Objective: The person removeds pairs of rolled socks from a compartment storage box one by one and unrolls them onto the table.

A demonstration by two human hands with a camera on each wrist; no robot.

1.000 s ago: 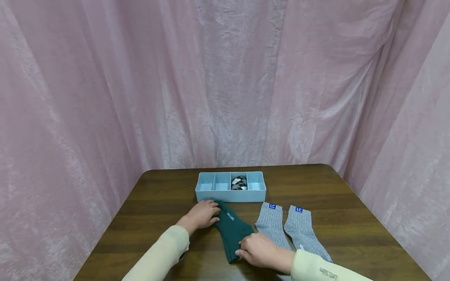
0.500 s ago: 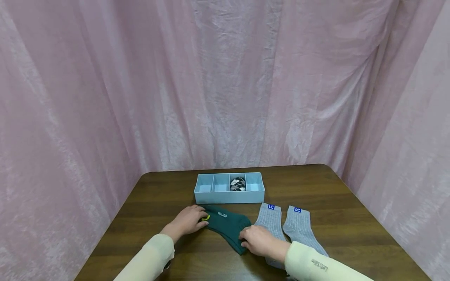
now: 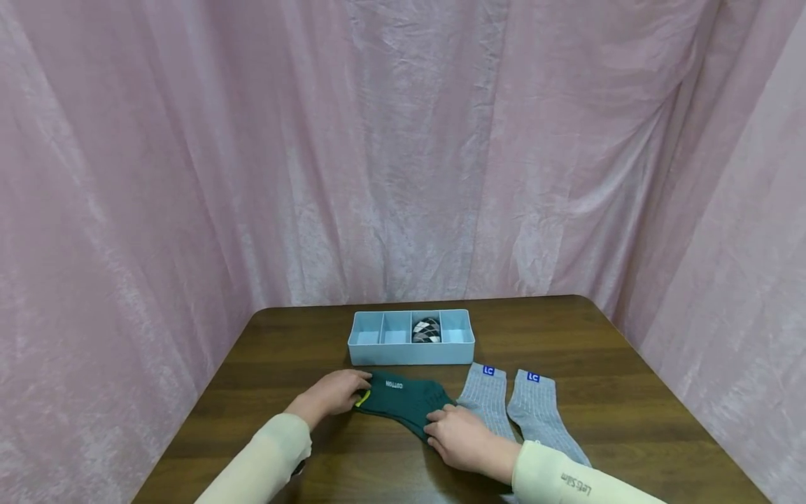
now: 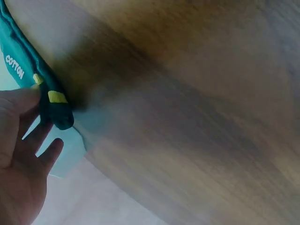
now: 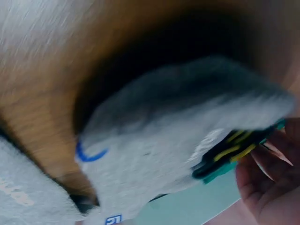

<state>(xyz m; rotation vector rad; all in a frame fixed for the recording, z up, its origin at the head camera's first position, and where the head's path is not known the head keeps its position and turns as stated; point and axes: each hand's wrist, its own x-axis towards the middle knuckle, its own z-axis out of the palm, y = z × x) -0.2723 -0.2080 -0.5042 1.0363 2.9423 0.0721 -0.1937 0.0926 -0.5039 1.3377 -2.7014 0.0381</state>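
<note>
A pair of dark green socks (image 3: 403,397), stacked and marked "COTTON", lies crosswise in front of the light blue divided box (image 3: 409,355). At their left end, my left hand (image 3: 330,393) pinches them by a yellow patch; the left wrist view shows the thumb on top and fingers beneath. My right hand (image 3: 462,437) grips the other end, its fingertips partly covering it. Yellow stripes show on the green fabric (image 5: 234,145) beside those fingers in the right wrist view. A grey ribbed sock (image 3: 488,399) lies partly behind my right hand.
A second grey sock (image 3: 541,413) lies farther right, both with blue labels. One compartment of the box holds a rolled argyle sock (image 3: 427,330). The wooden table (image 3: 302,343) ends at a pink curtain (image 3: 403,154).
The green socks have turned from slanting toward me to lying nearly crosswise. My left hand has moved left and nearer to me with its end; my right hand has raised the other end slightly away.
</note>
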